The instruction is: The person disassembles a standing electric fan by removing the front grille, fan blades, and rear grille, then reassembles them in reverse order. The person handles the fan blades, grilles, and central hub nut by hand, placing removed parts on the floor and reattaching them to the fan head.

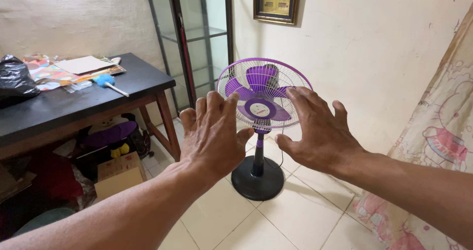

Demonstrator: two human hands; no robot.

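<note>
Both forearms stretch out, left hand (213, 131) and right hand (318, 129) empty with fingers spread, reaching toward the purple pedestal fan (263, 94) standing beyond the fingertips; grasping its grille seemingly comes next.

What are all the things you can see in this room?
Standing fan: one, purple blades, white grille, black base, on the tiled floor by the wall.
Table: one, black top, brown legs, left side.
Black bag: one, on the table's left end.
Papers: several, colourful, at the back of the table.
Brush: one, blue head, white handle, on the table.
Cardboard box: one, brown, under the table.
Glass cabinet: one, dark frame, behind the fan.
Framed picture: one, gold, on the wall.
Curtain: one, cream and pink, right side.
Left hand: open, fingers spread, before the fan.
Right hand: open, fingers spread, before the fan.
</note>
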